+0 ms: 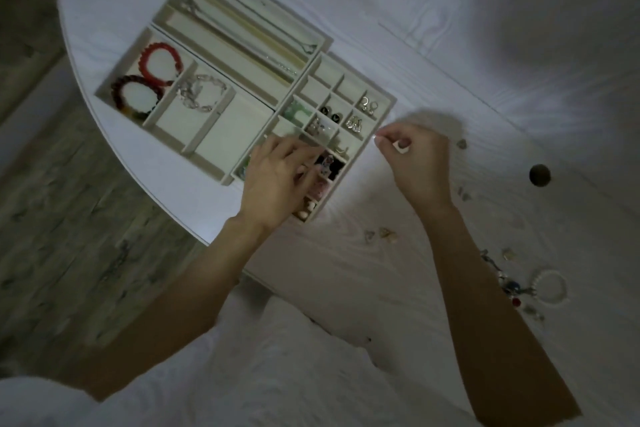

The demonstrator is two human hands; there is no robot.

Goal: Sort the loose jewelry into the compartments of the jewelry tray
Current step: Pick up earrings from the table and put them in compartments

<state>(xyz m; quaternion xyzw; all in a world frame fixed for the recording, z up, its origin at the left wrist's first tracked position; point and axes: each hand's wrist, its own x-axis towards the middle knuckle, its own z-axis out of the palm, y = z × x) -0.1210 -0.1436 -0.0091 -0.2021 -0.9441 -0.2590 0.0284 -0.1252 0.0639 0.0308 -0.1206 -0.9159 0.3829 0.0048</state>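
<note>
On the white table (433, 28) I see the jewelry tray (325, 42) lying at about ten o'clock from my hands, and I can read no writing or brand anywhere on it. I count two beaded bracelets, a red one (160, 63) and a darker one (133, 97), sharing one wide compartment at nine o'clock, with a silver chain (198, 94) in the next. Earring pairs fill several small squares. My left hand (277, 180) rests over the small compartments, fingers loosely curled; I cannot tell whether it holds anything. My right hand (415, 163), just beside the tray's edge at three o'clock, pinches a tiny pale piece (376, 139) between thumb and forefinger. Loose jewelry (519, 288), including a pearl bracelet (550, 288), lies at four o'clock.
</note>
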